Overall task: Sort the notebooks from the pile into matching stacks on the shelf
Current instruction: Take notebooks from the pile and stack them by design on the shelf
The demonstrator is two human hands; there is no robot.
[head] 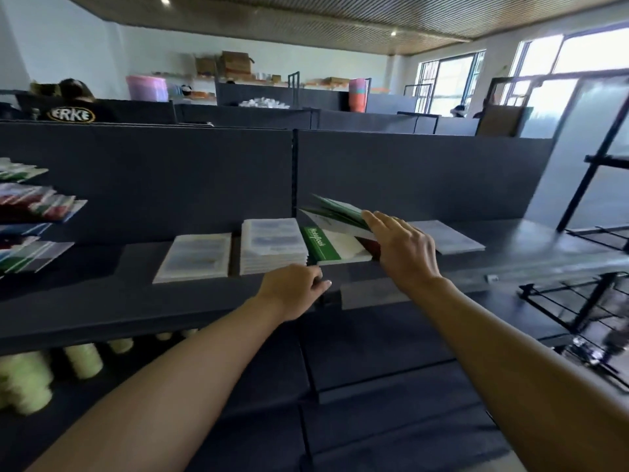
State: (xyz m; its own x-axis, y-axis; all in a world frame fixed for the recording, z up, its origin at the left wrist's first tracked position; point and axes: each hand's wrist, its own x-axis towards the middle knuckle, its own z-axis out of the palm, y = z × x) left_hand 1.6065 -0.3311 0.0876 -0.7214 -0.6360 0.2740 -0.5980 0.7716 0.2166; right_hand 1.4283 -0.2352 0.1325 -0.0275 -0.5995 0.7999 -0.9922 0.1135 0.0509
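Altogether four lots of notebooks sit on the dark grey shelf board (510, 240): a low pale notebook stack (195, 255) at nine o'clock, a taller pale notebook stack (274, 243) just beside it, a green-spined notebook stack (332, 248) at the centre, and a single flat pale notebook (449, 236) at three o'clock. A fifth lot, a loose pile of mixed coloured notebooks (34, 212), lies far off at nine o'clock on the frame's edge.

Two bare hands reach in. The right hand (405, 247) has its fingers fairly straight and spread, laid against some tilted green-and-white notebooks (335, 212) that lean up at twelve o'clock over the green-spined stack; whether the thumb grips them underneath I cannot tell. The left hand (292, 287) is at six o'clock from the taller pale stack, its fingers curled at the shelf's front lip, near that stack's front edge; whether it pinches anything is unclear.

Below the shelf at seven o'clock stand several pale green cylindrical rolls (81, 361), too blurred to count.
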